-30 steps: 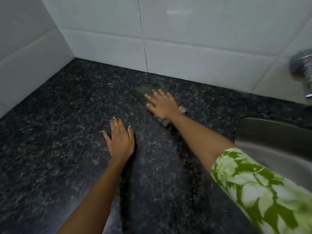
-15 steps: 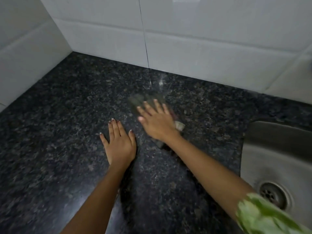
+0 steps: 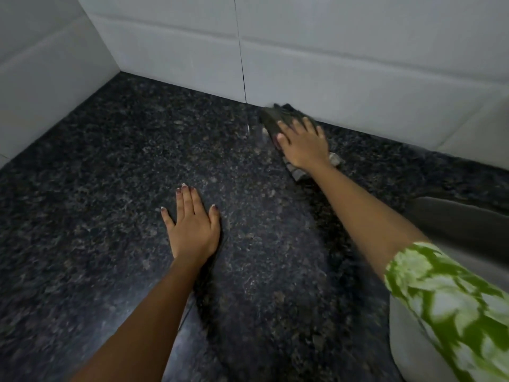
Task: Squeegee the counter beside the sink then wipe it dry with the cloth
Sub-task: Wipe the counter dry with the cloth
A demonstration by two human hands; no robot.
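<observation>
The dark speckled granite counter [image 3: 110, 188] fills most of the view. A dark grey cloth [image 3: 278, 115] lies flat on it at the back, right against the tiled wall. My right hand [image 3: 303, 146] presses palm-down on the cloth with fingers spread, covering its middle; a lighter corner of the cloth sticks out by my wrist. My left hand [image 3: 192, 227] rests flat on the bare counter nearer to me, fingers apart, holding nothing. No squeegee is in view.
White wall tiles [image 3: 330, 51] close off the back and the left side, forming a corner at the far left. The steel sink [image 3: 468, 224] drops away at the right, partly behind my right arm and its green-and-white sleeve [image 3: 446, 307].
My right hand has slid the cloth away from me, from the middle of the counter up to the back wall. My left hand has stayed in place on the counter.
</observation>
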